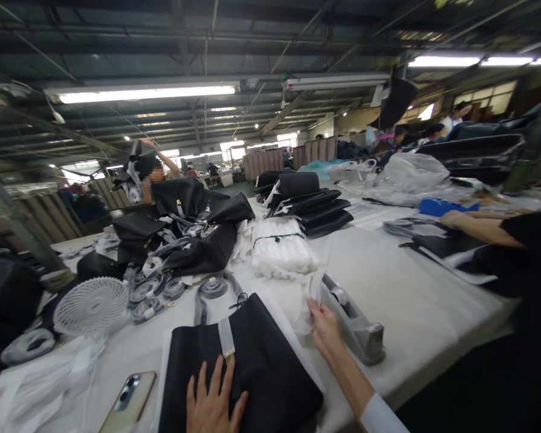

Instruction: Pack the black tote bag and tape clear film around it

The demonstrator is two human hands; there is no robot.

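A black bag with a pale strap down its middle lies flat on the white table in front of me. My left hand rests flat on the bag's near part, fingers spread. My right hand is beyond the bag's right edge, fingers closed on a piece of thin white paper next to a grey tape dispenser.
A white fan and a phone lie at the left. Black bags with wrapped straps are piled ahead, with a white packet and stacked black bags behind. A co-worker's arm reaches in at the right.
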